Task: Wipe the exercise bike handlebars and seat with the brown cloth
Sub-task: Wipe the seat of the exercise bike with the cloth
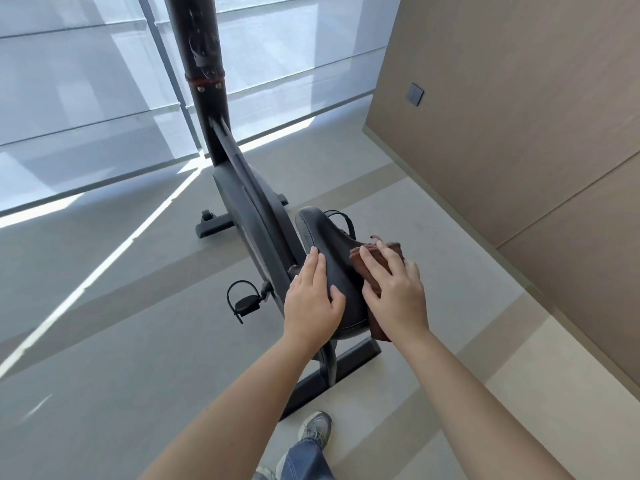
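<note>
While the black seat (327,258) of the exercise bike (256,216) sits just right of the frame's centre, both of the person's hands lie on it. The left hand (313,299) rests flat on the seat's nine o'clock flank, fingers straight and together and pointing toward twelve o'clock, thumb spread across the top; it grasps nothing. The right hand (394,292) lies at the seat's three o'clock side, fingers extended and slightly spread, pressing the brown cloth (378,325) against the saddle's edge rather than clenching it. The folded cloth shows beyond the fingertips at twelve o'clock and hangs out below the wrist at six o'clock, touching the seat along its right rim.

From the bike's body a dark post (204,81) climbs toward eleven o'clock and runs out of the frame's top. A strapped pedal (244,301) hangs at the seat's eight o'clock, just beside the left hand. The rear stabiliser bar (349,362) lies on the grey floor (121,306) at the seat's six o'clock, and the front stabiliser (214,226) sits at its ten o'clock.

At the frame's six o'clock a grey shoe (315,427) and a blue jeans leg (304,459) stand near the rear bar. Pale window blinds (86,81) fill ten o'clock; a wood-toned wall (519,116) with a small switch plate (414,94) fills two o'clock.
</note>
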`<state>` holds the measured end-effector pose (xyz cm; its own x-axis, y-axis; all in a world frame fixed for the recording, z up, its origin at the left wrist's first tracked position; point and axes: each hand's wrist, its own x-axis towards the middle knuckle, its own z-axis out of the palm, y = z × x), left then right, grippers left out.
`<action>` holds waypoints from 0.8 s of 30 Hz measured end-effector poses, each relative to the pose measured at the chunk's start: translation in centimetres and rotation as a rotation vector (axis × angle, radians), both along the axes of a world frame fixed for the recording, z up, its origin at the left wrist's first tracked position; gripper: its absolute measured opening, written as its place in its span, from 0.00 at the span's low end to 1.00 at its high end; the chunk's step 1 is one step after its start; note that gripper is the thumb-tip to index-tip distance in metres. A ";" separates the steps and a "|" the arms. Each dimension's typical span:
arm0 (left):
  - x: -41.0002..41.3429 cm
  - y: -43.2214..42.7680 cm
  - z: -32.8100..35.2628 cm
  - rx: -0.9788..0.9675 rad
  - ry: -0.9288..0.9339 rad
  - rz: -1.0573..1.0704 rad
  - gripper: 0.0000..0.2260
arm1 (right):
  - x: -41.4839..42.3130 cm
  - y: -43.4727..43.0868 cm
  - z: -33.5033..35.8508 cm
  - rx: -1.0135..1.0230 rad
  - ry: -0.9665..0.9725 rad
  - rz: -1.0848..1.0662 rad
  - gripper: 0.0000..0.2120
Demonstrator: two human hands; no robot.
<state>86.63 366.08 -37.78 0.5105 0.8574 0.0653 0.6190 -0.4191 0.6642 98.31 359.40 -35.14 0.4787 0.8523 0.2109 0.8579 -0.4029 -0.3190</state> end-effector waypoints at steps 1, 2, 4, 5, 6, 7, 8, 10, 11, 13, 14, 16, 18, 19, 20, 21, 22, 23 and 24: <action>0.0 0.0 0.0 0.002 0.003 -0.001 0.25 | 0.3 0.2 0.4 -0.022 0.019 0.024 0.24; 0.0 0.0 0.0 0.002 0.006 -0.002 0.25 | 0.6 0.4 0.8 -0.038 0.032 0.047 0.24; 0.0 0.0 0.1 -0.002 0.011 0.002 0.25 | 0.9 0.6 1.7 -0.030 0.040 0.084 0.24; 0.0 -0.1 0.2 -0.005 0.011 0.004 0.26 | 0.9 0.8 2.3 0.011 0.050 0.100 0.24; -0.1 -0.1 0.3 -0.006 0.010 0.003 0.26 | 0.8 1.0 2.9 0.078 0.085 0.123 0.24; -0.1 -0.1 0.3 -0.008 0.009 0.001 0.26 | 0.7 1.2 3.5 0.158 0.152 0.150 0.24; -0.1 -0.1 0.4 -0.012 0.008 -0.002 0.26 | 0.6 1.5 4.0 0.231 0.252 0.179 0.24; -0.1 -0.1 0.3 -0.020 0.008 -0.005 0.25 | 0.5 1.8 4.5 0.304 0.481 0.233 0.24; -0.1 -0.1 0.2 -0.020 0.009 -0.004 0.25 | 0.6 1.9 4.4 0.289 0.555 0.251 0.24; -0.1 -0.1 0.1 -0.009 0.007 0.012 0.25 | 1.4 1.9 3.5 0.143 0.524 0.289 0.24; -0.1 -0.2 0.1 -0.001 0.004 0.024 0.25 | 2.0 1.8 2.8 0.023 0.380 0.309 0.24; 0.0 -0.3 0.1 0.008 0.014 0.039 0.25 | 3.0 1.7 1.5 -0.136 0.070 0.337 0.24; 0.1 -0.4 0.1 0.021 0.042 0.043 0.25 | 3.6 2.0 1.0 -0.138 0.032 0.349 0.24; 0.2 -0.5 0.2 0.032 0.057 0.051 0.25 | 3.7 2.3 0.8 -0.129 0.065 0.359 0.24; 0.4 -0.7 0.2 0.041 0.071 0.066 0.25 | 3.8 2.9 0.5 -0.133 0.074 0.380 0.24; 0.5 -1.0 0.3 0.044 0.084 0.094 0.25 | 3.9 3.8 0.2 -0.148 0.069 0.409 0.24; 0.7 -1.4 0.4 0.039 0.093 0.136 0.24 | 4.0 4.9 0.1 -0.166 0.068 0.448 0.24; 0.9 -1.8 0.5 0.034 0.100 0.187 0.23 | 4.1 6.2 0.2 -0.179 0.085 0.486 0.24; 1.0 -2.2 0.5 0.032 0.106 0.237 0.22 | 4.1 7.6 0.4 -0.195 0.114 0.520 0.24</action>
